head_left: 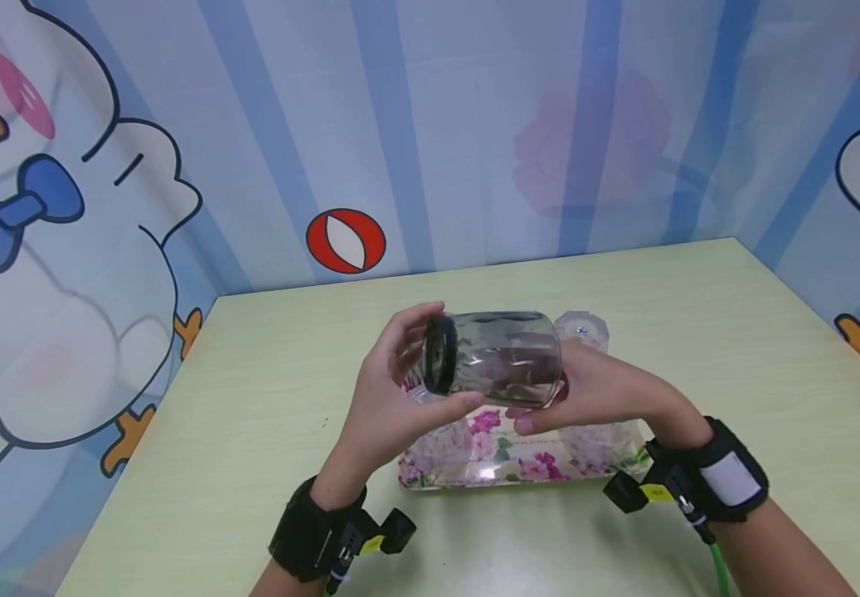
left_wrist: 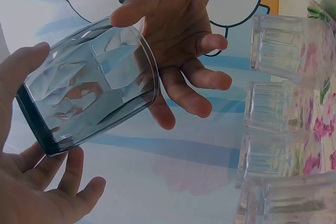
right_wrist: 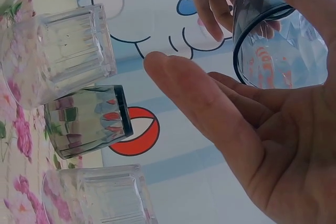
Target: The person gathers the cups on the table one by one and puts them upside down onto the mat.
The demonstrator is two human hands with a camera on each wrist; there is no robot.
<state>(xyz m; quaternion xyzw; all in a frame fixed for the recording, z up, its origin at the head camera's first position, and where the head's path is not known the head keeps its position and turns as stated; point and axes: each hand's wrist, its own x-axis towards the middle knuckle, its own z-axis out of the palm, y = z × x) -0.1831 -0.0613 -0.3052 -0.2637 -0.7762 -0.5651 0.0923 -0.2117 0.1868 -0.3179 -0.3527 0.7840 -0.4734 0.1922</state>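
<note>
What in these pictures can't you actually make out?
- How many clear glasses stand on the floral tray: in the head view the hands and the grey glass cover most of them; the wrist views cut the row off at their edges.
- Whether the grey glass holds anything: reflections blur its inside.
- The right hand's fingers: mostly behind the glass in the head view.
- The left hand's palm: turned away there.

Left hand (head_left: pixel 392 390): raised at centre, palm turned right, fingers curled, thumb low; black wrist strap on the near forearm. Right hand (head_left: pixel 609 390): raised just right of it, palm turned left, fingers loosely spread; black strap on the wrist.
</note>
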